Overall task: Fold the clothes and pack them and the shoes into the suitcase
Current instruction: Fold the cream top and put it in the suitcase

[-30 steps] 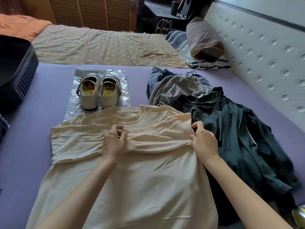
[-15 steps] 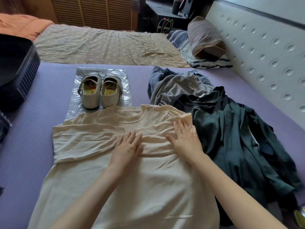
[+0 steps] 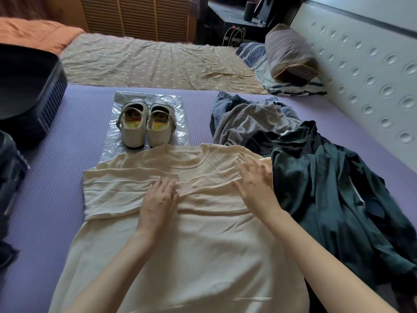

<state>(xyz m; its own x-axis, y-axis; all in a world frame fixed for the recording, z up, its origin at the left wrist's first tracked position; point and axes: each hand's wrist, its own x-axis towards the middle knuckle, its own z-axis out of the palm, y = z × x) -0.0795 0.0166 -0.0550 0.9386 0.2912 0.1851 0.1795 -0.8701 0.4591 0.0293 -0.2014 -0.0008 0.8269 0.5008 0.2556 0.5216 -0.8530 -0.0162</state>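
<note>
Flattening the cream sweater (image 3: 180,249)

My left hand (image 3: 158,199) presses flat on its folded sleeves; my right hand (image 3: 255,184) hovers, fingers spread.

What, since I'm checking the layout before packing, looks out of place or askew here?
Nothing is spilled or damaged. The unfolded clothes, a dark green garment and grey clothes, lie in a crumpled heap right of the cream sweater, and the sweater's collar edge overlaps the plastic bag under the shoes.

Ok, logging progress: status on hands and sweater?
Left hand flat on cream sweater; right hand open over it. Sleeves folded in. Dark clothes pile at right edge.
</note>
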